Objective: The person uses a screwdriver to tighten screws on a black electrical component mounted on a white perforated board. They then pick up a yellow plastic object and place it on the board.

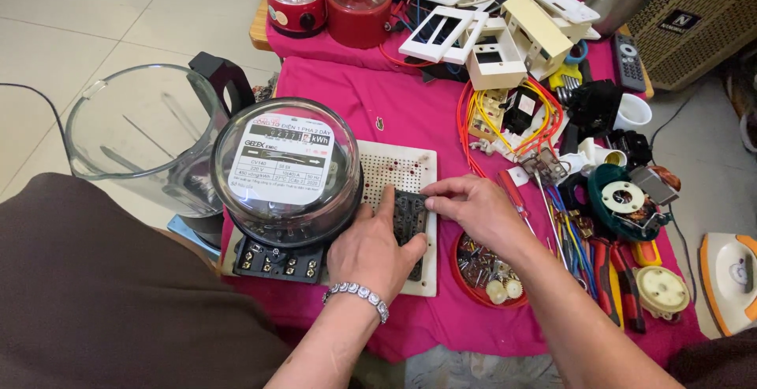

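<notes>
**Black part on the perforated board**

You have a small black ribbed block lying flat on the white perforated board, near its right edge. The board lies flat on the pink-covered desk, just right of the round electricity meter.

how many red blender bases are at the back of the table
2: one red blender base at the back left, another just right of it, touching or nearly so. More could sit beyond the frame's top edge.

Bare pink cloth behind the white perforated board leaves a hand room, hemmed by the electric meter leftward, tangled wires (and loose tools) rightward.
</notes>
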